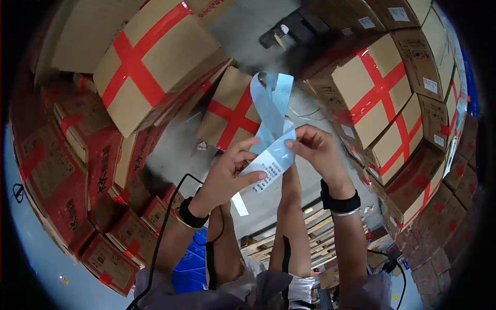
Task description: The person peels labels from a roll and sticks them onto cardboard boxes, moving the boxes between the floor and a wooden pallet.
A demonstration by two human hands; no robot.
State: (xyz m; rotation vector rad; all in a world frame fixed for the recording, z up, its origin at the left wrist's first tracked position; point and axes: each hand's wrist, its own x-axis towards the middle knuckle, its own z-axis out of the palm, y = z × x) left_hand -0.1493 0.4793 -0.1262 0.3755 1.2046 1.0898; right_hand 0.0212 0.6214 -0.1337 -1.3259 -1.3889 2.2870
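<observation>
Label strip: between the two hands, pale blue with a white printed part.
Left fingers: grasping the printed end, thumb on top, probably so the limp strip lies flat and its print faces up.
Right fingers: pinching the strip's edge farther up, seemingly to spread it against the left grip.
Loose loop: curling beyond both sets of fingers, apparently because nothing grips it there.
Taped carton: beyond the left fingers, apart from them, red tape crossing its top.
</observation>
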